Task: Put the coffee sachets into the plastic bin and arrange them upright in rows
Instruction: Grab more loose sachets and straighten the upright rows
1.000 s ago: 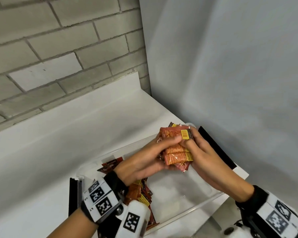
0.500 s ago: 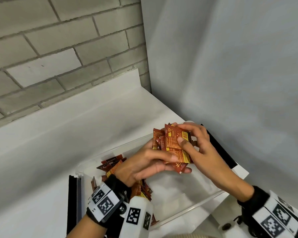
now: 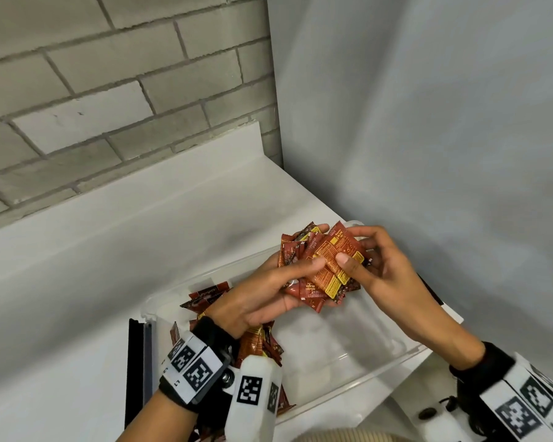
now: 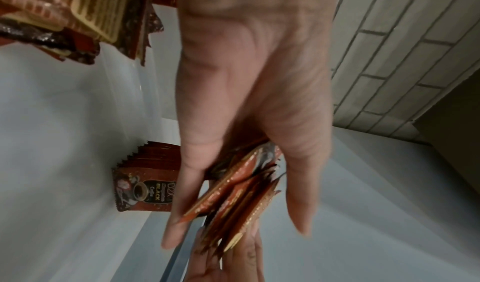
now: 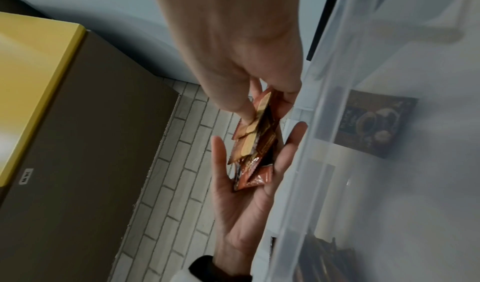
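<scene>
A bunch of red-brown coffee sachets (image 3: 324, 266) is held above the far right part of the clear plastic bin (image 3: 393, 357). My left hand (image 3: 281, 282) cradles the bunch from below, thumb on top. My right hand (image 3: 364, 263) pinches the uppermost sachets, thumb on their printed face. From the left wrist, the sachets (image 4: 239, 196) show edge-on between the fingers. In the right wrist view the sachets (image 5: 257, 140) sit between both hands. More sachets (image 3: 256, 342) lie in a loose heap at the bin's left end, partly hidden by my left wrist.
The bin stands on a white counter (image 3: 77, 282) in a corner, a grey brick wall (image 3: 109, 90) behind and a plain grey wall (image 3: 428, 122) to the right. A black strip (image 3: 134, 362) lies left of the bin. One row of sachets (image 4: 145, 175) stands against the bin wall.
The bunch has fanned out and tilted. My right thumb has slid onto the top sachets and my right fingers have spread; both hands stay over the bin's far right.
</scene>
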Action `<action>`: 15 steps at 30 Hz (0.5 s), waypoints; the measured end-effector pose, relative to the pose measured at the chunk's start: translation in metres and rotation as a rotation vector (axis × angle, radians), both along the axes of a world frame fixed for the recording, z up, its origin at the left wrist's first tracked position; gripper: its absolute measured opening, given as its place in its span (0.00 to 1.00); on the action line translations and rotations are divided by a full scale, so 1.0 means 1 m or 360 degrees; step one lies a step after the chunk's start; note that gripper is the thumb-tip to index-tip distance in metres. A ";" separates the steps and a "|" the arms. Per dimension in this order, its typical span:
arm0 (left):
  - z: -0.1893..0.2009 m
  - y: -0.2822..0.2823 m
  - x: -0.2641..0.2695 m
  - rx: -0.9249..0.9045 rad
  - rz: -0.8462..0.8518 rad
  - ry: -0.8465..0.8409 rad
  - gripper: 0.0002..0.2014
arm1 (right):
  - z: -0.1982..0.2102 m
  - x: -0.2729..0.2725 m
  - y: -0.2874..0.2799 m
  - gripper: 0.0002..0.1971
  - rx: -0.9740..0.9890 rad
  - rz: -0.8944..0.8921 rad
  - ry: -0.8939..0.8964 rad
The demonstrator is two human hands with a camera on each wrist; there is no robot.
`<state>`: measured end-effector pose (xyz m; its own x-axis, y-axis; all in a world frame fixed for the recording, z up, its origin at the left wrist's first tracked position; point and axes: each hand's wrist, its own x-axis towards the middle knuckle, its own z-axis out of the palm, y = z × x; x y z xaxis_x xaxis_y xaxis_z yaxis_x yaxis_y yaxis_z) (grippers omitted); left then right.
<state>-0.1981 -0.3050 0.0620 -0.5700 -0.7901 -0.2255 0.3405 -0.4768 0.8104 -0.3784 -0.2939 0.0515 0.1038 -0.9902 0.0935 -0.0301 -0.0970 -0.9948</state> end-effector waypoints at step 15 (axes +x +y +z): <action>-0.004 -0.004 0.002 0.0020 0.0241 -0.0113 0.23 | -0.001 -0.002 -0.001 0.18 0.0090 0.0053 0.0005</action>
